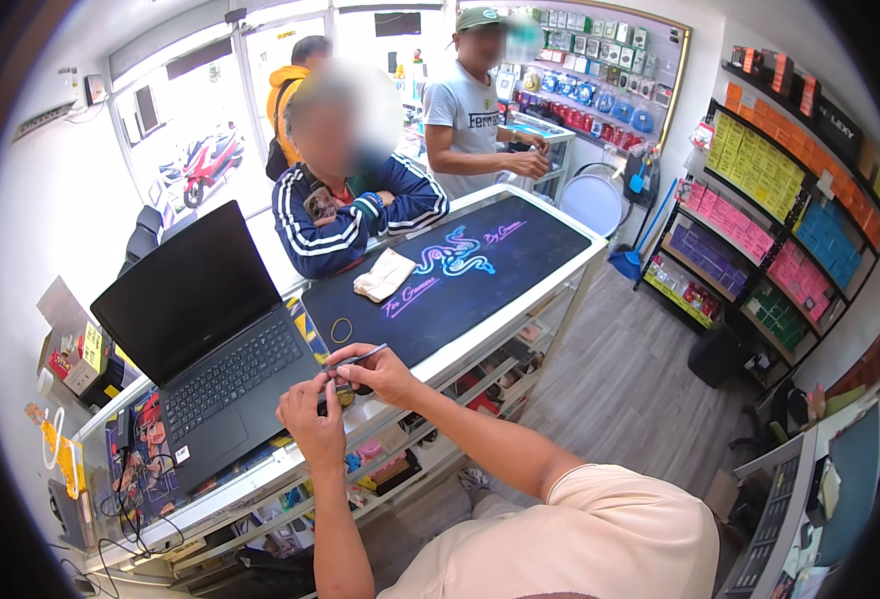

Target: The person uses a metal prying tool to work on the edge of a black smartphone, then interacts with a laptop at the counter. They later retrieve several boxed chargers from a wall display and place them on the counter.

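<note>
Above the counter's near edge, my two hands meet at the fingertips. My right hand (385, 376) is closed in a pinch around a slim grey pen-like tool (362, 355), whose exact kind I cannot make out. Close against it, my left hand (314, 423) is also closed, its thumb and fingers on something small and dark that is mostly hidden. To the left of both hands, an opened black laptop (228, 359) with a dark screen sits on the counter. A beige cloth (384, 276) and a yellow rubber band (341, 330) lie on the black mat (460, 290) just beyond.
Across the glass counter (550, 262), one person (345, 200) leans with folded arms; another in a cap (470, 125) stands behind. Cables (130, 529) trail at the counter's left end. Shelves of coloured boxes (759, 160) line the right wall.
</note>
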